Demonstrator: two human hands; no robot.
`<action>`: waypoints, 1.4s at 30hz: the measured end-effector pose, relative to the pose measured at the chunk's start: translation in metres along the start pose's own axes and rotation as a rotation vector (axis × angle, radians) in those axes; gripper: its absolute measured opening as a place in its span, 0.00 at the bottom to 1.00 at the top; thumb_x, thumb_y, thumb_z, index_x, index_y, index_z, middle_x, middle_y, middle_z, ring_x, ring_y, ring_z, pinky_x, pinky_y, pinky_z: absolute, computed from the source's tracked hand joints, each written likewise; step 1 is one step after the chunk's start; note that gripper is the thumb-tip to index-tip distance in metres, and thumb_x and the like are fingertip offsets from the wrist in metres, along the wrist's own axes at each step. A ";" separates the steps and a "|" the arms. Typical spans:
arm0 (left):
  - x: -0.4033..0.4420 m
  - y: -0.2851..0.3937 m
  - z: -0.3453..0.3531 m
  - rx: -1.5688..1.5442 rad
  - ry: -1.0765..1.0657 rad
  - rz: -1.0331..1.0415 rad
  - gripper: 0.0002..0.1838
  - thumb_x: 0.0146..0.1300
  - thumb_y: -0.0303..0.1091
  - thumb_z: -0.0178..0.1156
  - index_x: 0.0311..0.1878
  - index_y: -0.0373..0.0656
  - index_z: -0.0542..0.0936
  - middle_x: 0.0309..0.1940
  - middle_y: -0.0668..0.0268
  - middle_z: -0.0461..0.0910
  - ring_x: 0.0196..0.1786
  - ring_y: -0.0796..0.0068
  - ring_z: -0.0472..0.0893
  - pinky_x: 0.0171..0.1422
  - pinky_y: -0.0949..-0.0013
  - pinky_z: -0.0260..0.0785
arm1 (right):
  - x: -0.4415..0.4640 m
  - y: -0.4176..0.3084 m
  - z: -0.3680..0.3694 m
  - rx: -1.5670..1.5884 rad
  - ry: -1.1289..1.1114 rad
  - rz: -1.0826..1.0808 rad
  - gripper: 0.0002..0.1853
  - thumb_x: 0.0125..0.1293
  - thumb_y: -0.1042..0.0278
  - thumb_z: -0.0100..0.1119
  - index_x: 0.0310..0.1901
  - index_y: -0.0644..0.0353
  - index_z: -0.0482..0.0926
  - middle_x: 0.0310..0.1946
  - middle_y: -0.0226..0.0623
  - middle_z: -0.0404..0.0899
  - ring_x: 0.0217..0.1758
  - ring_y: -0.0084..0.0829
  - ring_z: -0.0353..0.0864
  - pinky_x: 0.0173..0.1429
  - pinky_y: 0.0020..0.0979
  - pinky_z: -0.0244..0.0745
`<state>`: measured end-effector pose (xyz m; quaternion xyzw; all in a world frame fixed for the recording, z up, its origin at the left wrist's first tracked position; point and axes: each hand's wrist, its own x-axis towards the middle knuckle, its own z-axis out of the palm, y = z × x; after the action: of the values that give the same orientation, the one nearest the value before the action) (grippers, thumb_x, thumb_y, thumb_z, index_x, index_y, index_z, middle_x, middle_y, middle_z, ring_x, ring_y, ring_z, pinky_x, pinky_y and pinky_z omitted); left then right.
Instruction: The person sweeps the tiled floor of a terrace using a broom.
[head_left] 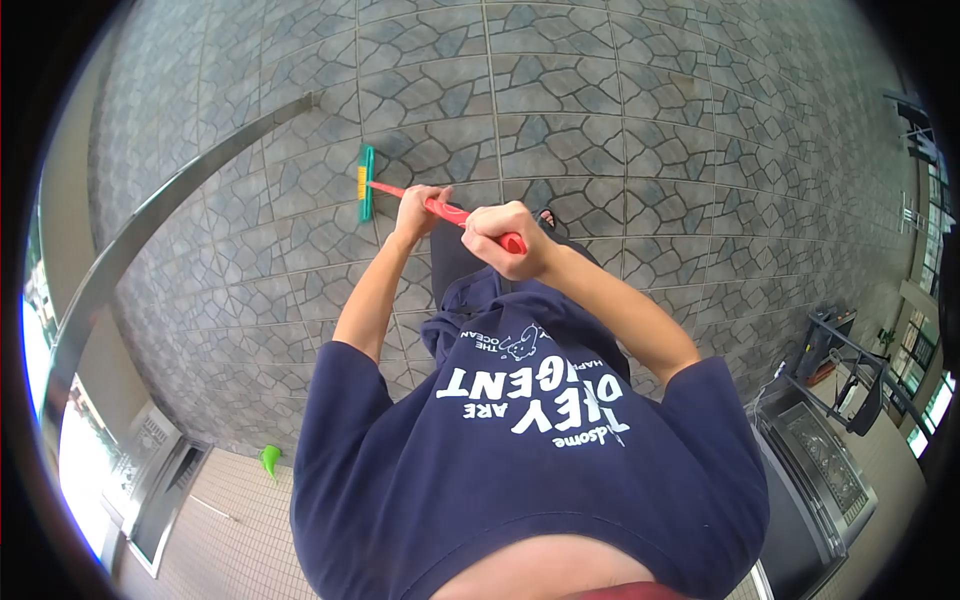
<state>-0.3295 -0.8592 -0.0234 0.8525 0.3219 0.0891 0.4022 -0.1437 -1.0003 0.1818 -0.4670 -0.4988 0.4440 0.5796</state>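
Note:
A broom with a red handle and a green head with a yellow middle reaches out ahead of my body, slanting to the left. Its head rests on the grey stone-patterned floor. My left hand wraps round the handle lower down, nearer the head. Higher up, my right hand is closed round the handle close to its top end, which sticks out past the fist. Just beyond my right hand, part of a sandalled foot shows. Bristles on the head are too small to make out.
A curved metal rail runs along the left side. Behind on the left, a bright green object lies by a small-tiled surface. To the right stand a panelled metal door and a dark metal frame.

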 end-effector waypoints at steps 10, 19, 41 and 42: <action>0.086 0.259 0.174 -0.536 0.072 0.049 0.15 0.73 0.37 0.64 0.32 0.34 0.85 0.22 0.52 0.82 0.26 0.55 0.83 0.34 0.59 0.73 | -0.080 -0.145 -0.130 -0.397 0.115 -0.011 0.15 0.52 0.81 0.61 0.16 0.61 0.64 0.13 0.36 0.65 0.16 0.37 0.66 0.25 0.36 0.61; 0.002 0.285 0.083 -0.465 -0.015 0.075 0.16 0.73 0.38 0.64 0.32 0.36 0.86 0.20 0.55 0.78 0.24 0.56 0.76 0.36 0.57 0.69 | -0.076 -0.195 -0.041 -0.254 -0.027 -0.330 0.17 0.42 0.83 0.62 0.17 0.55 0.60 0.13 0.29 0.61 0.13 0.36 0.61 0.22 0.35 0.57; -0.174 -0.112 -0.087 0.282 0.011 -0.175 0.16 0.65 0.52 0.68 0.46 0.53 0.92 0.60 0.55 0.84 0.69 0.54 0.77 0.72 0.48 0.66 | -0.041 0.049 0.217 -0.114 -0.169 -0.220 0.15 0.59 0.86 0.59 0.19 0.63 0.67 0.19 0.39 0.73 0.25 0.40 0.78 0.40 0.40 0.80; -0.155 -0.113 -0.064 0.164 0.026 -0.047 0.16 0.66 0.52 0.68 0.44 0.50 0.91 0.56 0.56 0.86 0.68 0.57 0.78 0.72 0.47 0.66 | -0.045 0.033 0.196 -0.093 -0.069 -0.238 0.16 0.58 0.87 0.59 0.18 0.64 0.66 0.18 0.39 0.71 0.23 0.40 0.75 0.37 0.40 0.77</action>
<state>-0.5304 -0.8621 -0.0482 0.8736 0.3532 0.0638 0.3286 -0.3445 -1.0195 0.1554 -0.4151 -0.5904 0.3645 0.5884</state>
